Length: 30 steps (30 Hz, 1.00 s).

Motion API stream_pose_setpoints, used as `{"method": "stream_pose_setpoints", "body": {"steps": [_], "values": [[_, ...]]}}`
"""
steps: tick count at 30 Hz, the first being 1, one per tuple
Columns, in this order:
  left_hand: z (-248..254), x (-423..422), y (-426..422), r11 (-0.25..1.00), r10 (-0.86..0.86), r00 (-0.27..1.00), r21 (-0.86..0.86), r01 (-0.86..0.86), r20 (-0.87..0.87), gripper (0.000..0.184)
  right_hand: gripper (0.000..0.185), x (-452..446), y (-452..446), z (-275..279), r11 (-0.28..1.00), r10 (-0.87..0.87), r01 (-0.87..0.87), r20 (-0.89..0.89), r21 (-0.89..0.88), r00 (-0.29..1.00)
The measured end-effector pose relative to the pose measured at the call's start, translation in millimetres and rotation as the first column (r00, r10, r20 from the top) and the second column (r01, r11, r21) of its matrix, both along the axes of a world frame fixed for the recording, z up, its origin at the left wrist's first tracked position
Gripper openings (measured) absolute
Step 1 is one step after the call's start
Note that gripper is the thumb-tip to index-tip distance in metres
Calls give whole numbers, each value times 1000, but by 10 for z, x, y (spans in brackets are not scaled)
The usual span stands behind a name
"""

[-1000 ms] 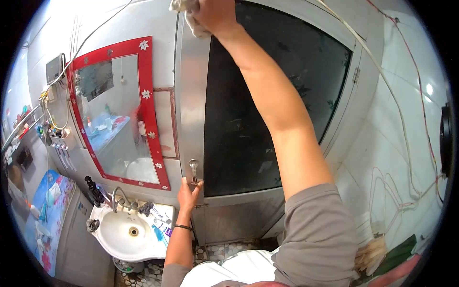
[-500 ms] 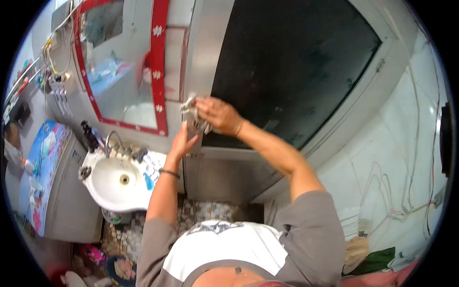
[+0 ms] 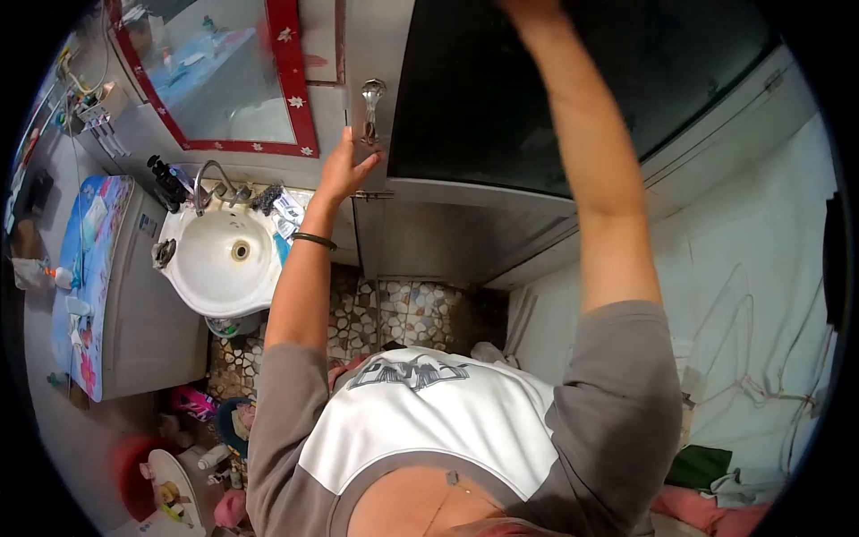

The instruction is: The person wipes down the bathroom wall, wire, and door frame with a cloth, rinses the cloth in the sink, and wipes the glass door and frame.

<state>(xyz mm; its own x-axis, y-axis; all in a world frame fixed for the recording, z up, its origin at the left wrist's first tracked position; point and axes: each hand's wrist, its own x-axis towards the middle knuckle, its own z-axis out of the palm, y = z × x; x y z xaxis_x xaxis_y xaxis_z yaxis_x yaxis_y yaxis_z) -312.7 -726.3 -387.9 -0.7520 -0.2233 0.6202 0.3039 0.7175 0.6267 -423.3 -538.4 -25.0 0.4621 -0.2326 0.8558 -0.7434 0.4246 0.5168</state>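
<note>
My left hand (image 3: 342, 170) rests at the edge of the door, just below a shiny door handle (image 3: 371, 106). Its index finger points up and the thumb is spread out to the side; the other fingers are hard to see. My right hand (image 3: 533, 9) is up at the top border of the view, over the dark panel (image 3: 501, 98) of the metal-framed door. Its fingers are cut off, so whatever they hold is hidden.
Left of me stands a white sink (image 3: 201, 259) with a curved faucet (image 3: 210, 179). A red-framed mirror (image 3: 291, 80) hangs above it. Further left is a washing machine (image 3: 157, 295) with a flowered cover. Wire hangers (image 3: 747, 385) hang on the right wall.
My right hand has moved up and right, away from the door handle, which now shows uncovered. The whitish cloth it held is out of sight. My left hand stays near the handle.
</note>
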Motion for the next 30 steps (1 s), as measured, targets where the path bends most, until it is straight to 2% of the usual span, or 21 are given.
{"method": "stream_pose_setpoints", "body": {"steps": [1,2,4,5,6,8,10,11,13,14,15,17,18,19,20,21,23,25,28,29,30], "values": [[151,101,74,984,51,927,142,-111,371,66,45,50,-57,-333,999,2,-4,49,33,999],[105,96,102,978,15,952,193,-77,305,62,46,72,-74,-760,998,1,-7,100,66,995],[66,33,85,960,-49,988,278,6,149,55,52,-14,50,-1780,938,-197,125,201,325,960],[61,10,103,965,-44,996,261,22,79,50,53,-123,70,-2316,840,-366,258,148,478,919],[98,-18,122,964,-36,995,265,11,89,50,49,-115,180,-2837,804,-383,281,96,524,919],[145,13,145,962,-14,992,272,-20,123,49,55,-314,509,-3663,690,-169,11,145,724,975],[187,29,202,968,56,992,238,-83,116,47,43,-253,736,-3646,588,-138,-67,182,806,974],[195,16,244,967,88,991,229,-110,106,47,40,-258,852,-3576,526,-127,-100,194,845,973],[135,7,269,964,93,990,240,-115,102,47,39,-369,982,-3039,596,-232,112,37,795,972],[128,-11,240,962,99,990,246,-120,97,47,41,-395,1092,-2577,727,-208,100,80,680,975],[113,-18,213,960,100,989,253,-124,105,47,35,-451,1280,-2118,776,-253,215,-20,593,967],[31,-50,198,952,102,987,277,-133,124,48,30,-807,1601,-1309,908,-320,316,-30,274,947],[-31,-6,235,946,112,975,281,-164,190,48,36,-803,1634,-816,941,-331,330,-2,70,944],[-39,35,252,941,130,962,277,-197,241,48,44,-796,1667,-322,936,-326,329,46,-127,944],[60,8,220,939,155,952,261,-225,264,48,41,-848,1621,125,871,-365,336,-16,-359,931],[146,53,326,936,180,963,267,-230,201,50,38,-837,1627,466,827,-345,295,-17,-479,938],[13,-21,262,963,161,986,213,-167,43,51,34,-756,1390,840,801,-241,189,-16,-567,970],[-6,-30,248,954,163,983,240,-180,88,51,29,-541,924,998,819,-120,60,-69,-570,990],[31,-22,249,956,146,985,244,-164,92,50,23,-148,5,1014,900,67,-123,-146,-418,987],[52,3,271,957,154,982,231,-175,109,50,26,-138,-323,967,921,216,-235,-96,-310,972],[21,-4,263,955,151,983,241,-171,100,51,31,-278,-762,1004,924,167,-199,-125,-327,978]]}}
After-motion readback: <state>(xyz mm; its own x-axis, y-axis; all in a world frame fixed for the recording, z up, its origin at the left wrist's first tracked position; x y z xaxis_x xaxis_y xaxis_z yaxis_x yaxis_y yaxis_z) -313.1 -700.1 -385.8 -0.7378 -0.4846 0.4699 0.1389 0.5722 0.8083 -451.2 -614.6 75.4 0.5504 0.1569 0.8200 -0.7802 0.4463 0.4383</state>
